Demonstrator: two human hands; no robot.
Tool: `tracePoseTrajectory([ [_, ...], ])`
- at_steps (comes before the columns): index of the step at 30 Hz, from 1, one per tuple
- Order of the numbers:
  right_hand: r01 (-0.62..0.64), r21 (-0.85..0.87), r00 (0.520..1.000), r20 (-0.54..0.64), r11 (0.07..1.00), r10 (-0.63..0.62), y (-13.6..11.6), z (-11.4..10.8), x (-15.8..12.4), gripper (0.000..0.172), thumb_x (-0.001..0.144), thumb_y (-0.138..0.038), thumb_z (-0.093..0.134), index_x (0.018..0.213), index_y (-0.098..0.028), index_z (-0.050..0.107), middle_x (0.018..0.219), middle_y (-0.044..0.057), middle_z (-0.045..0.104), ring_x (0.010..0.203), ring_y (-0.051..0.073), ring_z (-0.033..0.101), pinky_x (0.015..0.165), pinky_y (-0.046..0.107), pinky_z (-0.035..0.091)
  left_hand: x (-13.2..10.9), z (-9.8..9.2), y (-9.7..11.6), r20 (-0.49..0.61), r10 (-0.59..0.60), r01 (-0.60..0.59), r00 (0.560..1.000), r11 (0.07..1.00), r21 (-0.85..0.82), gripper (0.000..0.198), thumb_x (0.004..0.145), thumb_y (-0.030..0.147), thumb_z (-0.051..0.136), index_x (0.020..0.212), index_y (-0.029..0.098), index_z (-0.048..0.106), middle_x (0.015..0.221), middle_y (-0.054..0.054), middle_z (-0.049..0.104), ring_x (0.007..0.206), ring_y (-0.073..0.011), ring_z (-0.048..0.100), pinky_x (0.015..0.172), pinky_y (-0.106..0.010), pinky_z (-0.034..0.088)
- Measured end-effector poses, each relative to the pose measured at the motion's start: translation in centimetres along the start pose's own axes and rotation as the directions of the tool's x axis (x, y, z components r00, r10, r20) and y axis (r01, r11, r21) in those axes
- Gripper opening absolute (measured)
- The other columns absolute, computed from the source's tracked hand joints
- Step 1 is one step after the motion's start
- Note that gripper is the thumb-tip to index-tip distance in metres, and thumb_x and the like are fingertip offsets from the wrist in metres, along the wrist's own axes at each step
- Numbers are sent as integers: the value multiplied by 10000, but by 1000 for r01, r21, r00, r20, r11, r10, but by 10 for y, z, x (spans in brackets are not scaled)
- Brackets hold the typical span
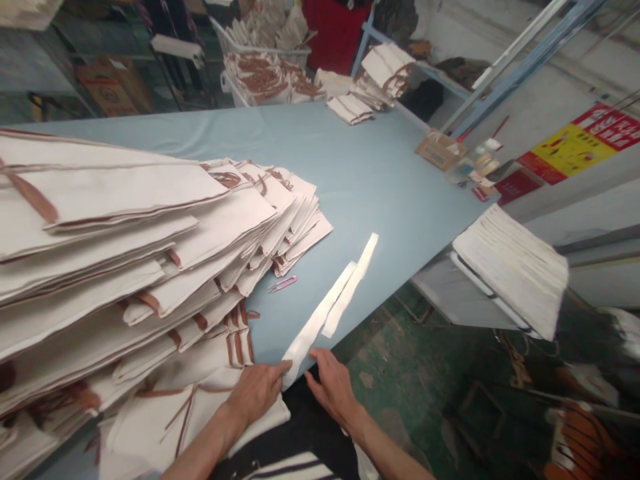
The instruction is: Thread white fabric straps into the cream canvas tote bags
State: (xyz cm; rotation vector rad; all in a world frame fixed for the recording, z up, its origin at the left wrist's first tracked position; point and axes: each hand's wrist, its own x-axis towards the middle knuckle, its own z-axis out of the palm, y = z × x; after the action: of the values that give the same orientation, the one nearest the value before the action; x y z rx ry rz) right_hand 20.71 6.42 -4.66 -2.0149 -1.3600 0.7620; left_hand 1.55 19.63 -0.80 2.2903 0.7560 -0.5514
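My left hand (259, 392) is at the table's near edge, fingers curled and fingertips on the lower end of a long white strip (320, 315). A second, shorter white strip (343, 305) lies alongside it, partly overlapping. Just right of the long strip's lower end, my right hand (334, 385) has its thumb and fingers apart, with nothing visible between them. Beneath my left forearm lies a cream cloth piece with thin brown ties (213, 407). Pink-handled thread snips (283, 285) rest on the table beyond the hands.
Large stacks of cream cloth pieces with brown trim (125, 193) cover the left of the blue table (370, 167). More folded pieces (350, 109) sit at the far edge, near a filled crate (265, 50). A cardboard box (440, 150) stands far right. Beside the table, a stool (510, 267) carries cream cloth.
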Motion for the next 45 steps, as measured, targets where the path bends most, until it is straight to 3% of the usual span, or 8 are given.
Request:
tracePoseTrajectory([
  [6, 118, -265, 992, -22, 957, -128, 7, 28, -13, 468, 848, -192, 736, 1297, -189, 604, 1242, 164, 668, 1086, 347, 634, 930, 512, 558, 4, 13, -13, -33, 30, -32, 999, 998, -45, 358, 1054, 304, 619, 1392, 185, 614, 1158, -79, 747, 1031, -241, 743, 955, -496, 611],
  [13, 244, -337, 963, -22, 909, -267, 4, 37, -19, 443, 860, -183, 673, 1294, -204, 586, 1188, 121, 678, 1023, 296, 635, 875, 430, 556, 3, 14, -17, -43, 66, -67, 997, 997, -26, 364, 1053, 309, 619, 1395, 182, 611, 1105, -68, 751, 989, -236, 747, 933, -489, 615],
  [19, 268, -306, 952, -60, 913, -300, -2, 42, -17, 434, 817, -162, 661, 1246, -198, 604, 1152, 112, 683, 1023, 289, 643, 888, 419, 551, -1, 8, -15, -27, 80, -80, 996, 997, 9, 361, 1060, 313, 605, 1395, 180, 608, 1093, -66, 749, 991, -237, 744, 938, -490, 608],
  [26, 220, -220, 966, -86, 950, -243, -7, 50, 1, 285, 970, -285, 632, 1237, -185, 639, 1148, 135, 690, 1043, 294, 646, 886, 420, 536, 0, 2, -10, -6, 75, -74, 997, 997, 22, 326, 1055, 328, 614, 1341, 173, 639, 1087, -65, 750, 967, -227, 746, 913, -470, 619],
  [32, 231, 7, 972, -41, 973, -230, -4, 28, 9, 226, 1052, -359, 579, 997, -168, 686, 982, 52, 697, 914, 206, 666, 819, 364, 548, 0, 2, -8, -1, 55, -55, 999, 998, 44, 314, 1054, 319, 618, 1331, 174, 648, 1098, -66, 756, 984, -228, 749, 935, -479, 614],
  [38, 26, 318, 985, -173, 948, 31, -14, 19, 19, 304, 1059, -434, 590, 965, -155, 667, 883, 13, 668, 774, 157, 650, 741, 330, 565, -4, 2, -4, 12, 27, -28, 1000, 996, 80, 363, 1067, 311, 591, 1404, 179, 616, 1023, -56, 771, 937, -232, 761, 929, -491, 609],
  [42, -112, 540, 932, -235, 835, 277, -16, 12, 38, 350, 1079, -476, 549, 1021, -148, 656, 784, -20, 629, 606, 113, 592, 593, 263, 533, -5, 0, -3, 16, 31, -32, 999, 997, 77, 448, 1061, 202, 534, 1508, 207, 558, 951, -61, 788, 910, -254, 772, 893, -480, 599],
  [45, -152, 659, 891, -231, 736, 391, -10, -12, 64, 371, 1087, -494, 528, 1053, -146, 653, 765, -27, 624, 563, 100, 572, 564, 252, 529, -5, 1, -5, 13, 38, -39, 999, 997, 68, 545, 1030, 151, 454, 1557, 272, 527, 920, -90, 797, 889, -295, 775, 843, -454, 584],
])
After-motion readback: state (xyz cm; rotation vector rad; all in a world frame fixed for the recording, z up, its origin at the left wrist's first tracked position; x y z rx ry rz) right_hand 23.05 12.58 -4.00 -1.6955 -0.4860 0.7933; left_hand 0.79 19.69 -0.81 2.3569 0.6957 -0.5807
